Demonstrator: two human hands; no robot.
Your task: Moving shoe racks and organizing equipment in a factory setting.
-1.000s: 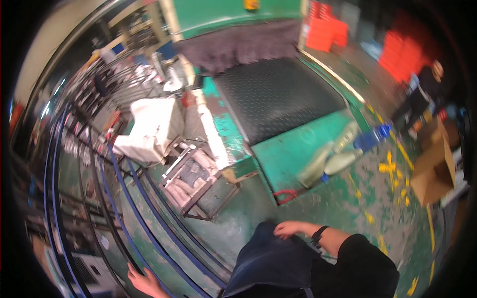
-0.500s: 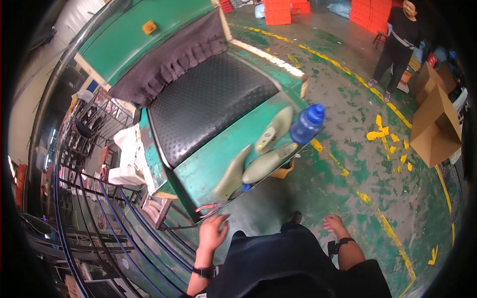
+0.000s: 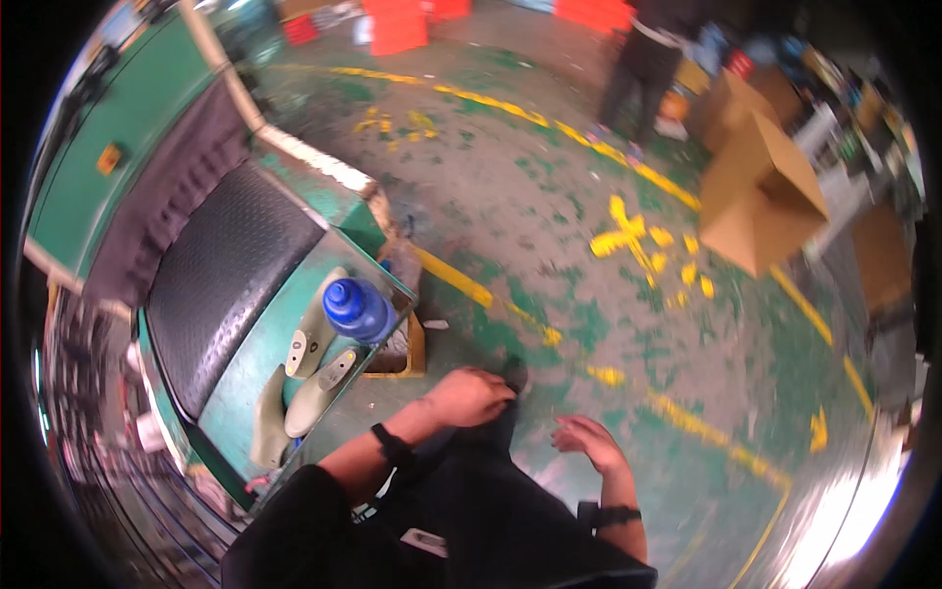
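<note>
My left hand [image 3: 471,396] is in front of my body, to the right of the green machine's near edge. Its back faces up, and its fingers bend out of sight and are blurred. My right hand [image 3: 592,442] hangs over the floor farther right, its fingers apart and holding nothing. On the machine's green ledge [image 3: 240,393] lie three pale green shoe lasts: one beside the bottle [image 3: 306,346], one along the near edge [image 3: 312,404] and one farther left [image 3: 268,424]. A blue bottle [image 3: 355,309] stands at the ledge's right end. Neither hand touches these.
The machine has a black studded pad [image 3: 231,265] and a dark cloth curtain [image 3: 182,196]. Below its ledge sits a yellow box [image 3: 416,355]. An open cardboard box [image 3: 756,201] stands at right. Behind it, a person in dark clothes [image 3: 638,79] stands near red crates [image 3: 395,25].
My view has turned right, so the machine now sits farther left. My left hand has swung right, away from the ledge's near corner, and its fingers have curled. My hands are closer together.
</note>
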